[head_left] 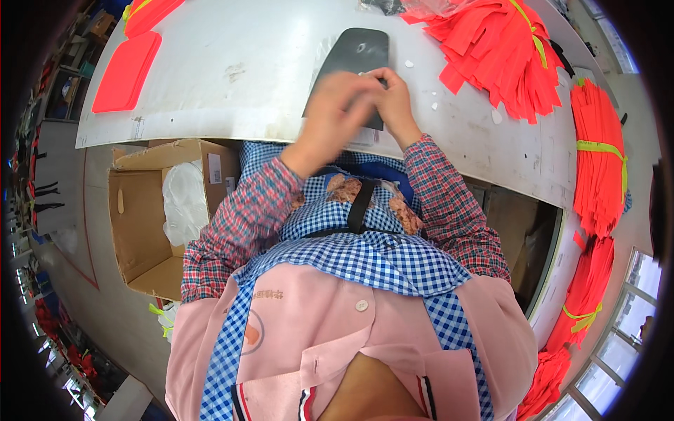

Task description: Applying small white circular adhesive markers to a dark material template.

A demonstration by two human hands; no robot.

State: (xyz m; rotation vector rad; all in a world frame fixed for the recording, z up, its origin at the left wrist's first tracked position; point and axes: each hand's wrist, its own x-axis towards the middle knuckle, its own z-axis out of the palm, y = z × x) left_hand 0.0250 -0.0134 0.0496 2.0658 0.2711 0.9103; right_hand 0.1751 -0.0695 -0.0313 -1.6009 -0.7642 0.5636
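A dark grey flat panel with a rounded far end lies on the white table, near its front edge. Over it my left hand is smeared by motion, so its fingers cannot be made out. Close to its right is my right hand, thumb and fingertips pinched together above the panel. Whatever sits in that pinch is hidden or too small to name. A clear plastic sheet or bag partly shows along the panel's left side.
Bundled red-orange strips lie at the table's right, with more bundles beyond that edge. A stack of red-orange pieces is at the left. Small white scraps dot the table. An open cardboard box holding a plastic bag stands below left.
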